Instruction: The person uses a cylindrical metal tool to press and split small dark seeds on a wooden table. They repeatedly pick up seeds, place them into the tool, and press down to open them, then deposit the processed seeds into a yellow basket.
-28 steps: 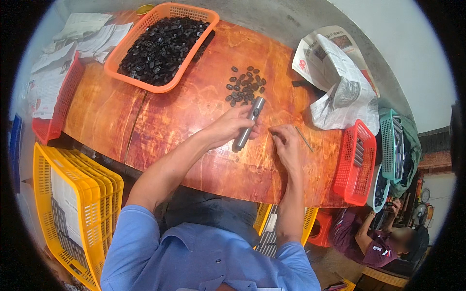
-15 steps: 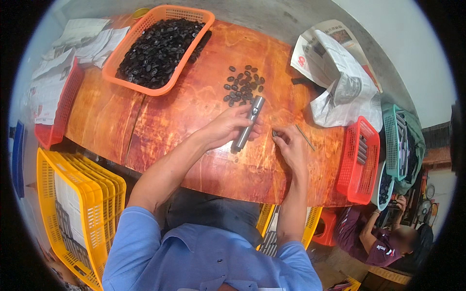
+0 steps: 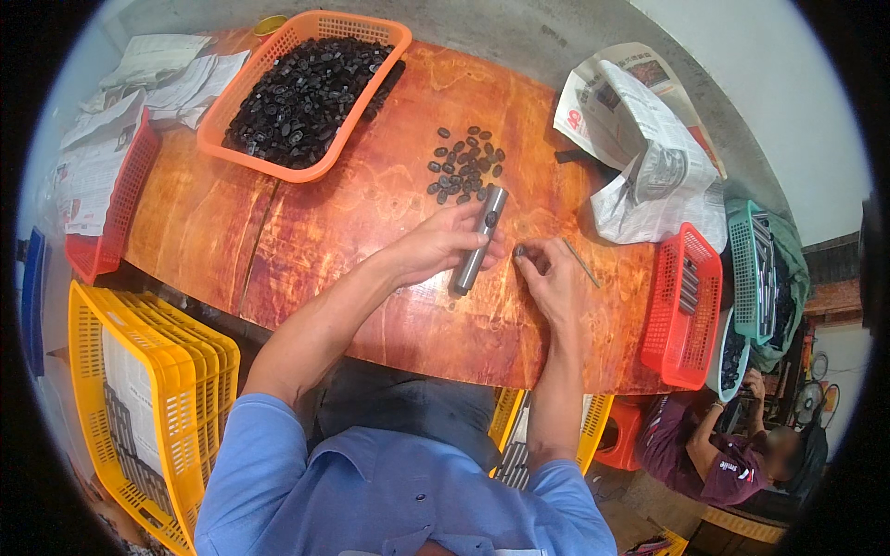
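Since the earlier frame, little has shifted: both hands sit slightly lower on the glossy, reddish wooden table [image 3: 306, 241]. The left hand [image 3: 436, 246] is wrapped around a smooth grey metal tube [image 3: 478, 240], which slants out toward one o'clock past the fingers. At three o'clock of it, the right hand [image 3: 553, 281] pinches a small dark cap [image 3: 519, 250] between its fingertips. Loose black caps [image 3: 465, 165] lie scattered at twelve o'clock, and an orange mesh basket [image 3: 278, 167] heaped with them sits at eleven.

Two orange baskets [image 3: 306, 88], two red [image 3: 683, 306], one tube [image 3: 478, 240].
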The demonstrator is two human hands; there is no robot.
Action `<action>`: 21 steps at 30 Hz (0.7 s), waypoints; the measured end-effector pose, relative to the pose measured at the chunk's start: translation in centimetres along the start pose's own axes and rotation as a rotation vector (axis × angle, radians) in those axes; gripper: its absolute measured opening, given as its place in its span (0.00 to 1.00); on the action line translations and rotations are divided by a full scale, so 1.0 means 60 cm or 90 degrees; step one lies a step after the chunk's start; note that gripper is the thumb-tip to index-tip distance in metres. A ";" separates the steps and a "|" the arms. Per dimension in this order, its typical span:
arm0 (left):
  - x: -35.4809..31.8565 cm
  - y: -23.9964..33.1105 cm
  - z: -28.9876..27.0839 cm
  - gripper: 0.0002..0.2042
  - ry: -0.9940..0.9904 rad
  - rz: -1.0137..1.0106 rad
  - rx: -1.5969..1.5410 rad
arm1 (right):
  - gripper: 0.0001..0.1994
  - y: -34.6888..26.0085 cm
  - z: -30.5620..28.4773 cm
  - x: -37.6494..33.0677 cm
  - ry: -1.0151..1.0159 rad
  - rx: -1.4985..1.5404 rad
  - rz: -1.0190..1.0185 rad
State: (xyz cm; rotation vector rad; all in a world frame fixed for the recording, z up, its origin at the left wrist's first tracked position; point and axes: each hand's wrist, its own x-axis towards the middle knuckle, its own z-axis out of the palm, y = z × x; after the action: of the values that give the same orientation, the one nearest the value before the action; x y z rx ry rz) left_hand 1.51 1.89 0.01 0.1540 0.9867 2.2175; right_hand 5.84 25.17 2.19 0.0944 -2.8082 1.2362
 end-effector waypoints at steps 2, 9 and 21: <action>0.002 -0.007 0.001 0.27 -0.025 0.004 0.023 | 0.13 0.007 0.012 -0.002 0.090 0.037 -0.081; 0.010 -0.025 0.001 0.30 -0.070 -0.005 0.091 | 0.15 -0.018 0.048 -0.002 0.175 0.031 -0.233; 0.005 -0.025 0.014 0.31 -0.068 0.036 0.140 | 0.13 -0.016 0.053 0.003 0.205 -0.006 -0.320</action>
State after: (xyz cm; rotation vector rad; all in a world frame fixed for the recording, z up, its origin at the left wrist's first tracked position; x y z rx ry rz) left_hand 2.44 3.30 -0.47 0.4007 1.1774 2.1220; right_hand 5.63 22.18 0.75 0.5141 -2.3130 1.0085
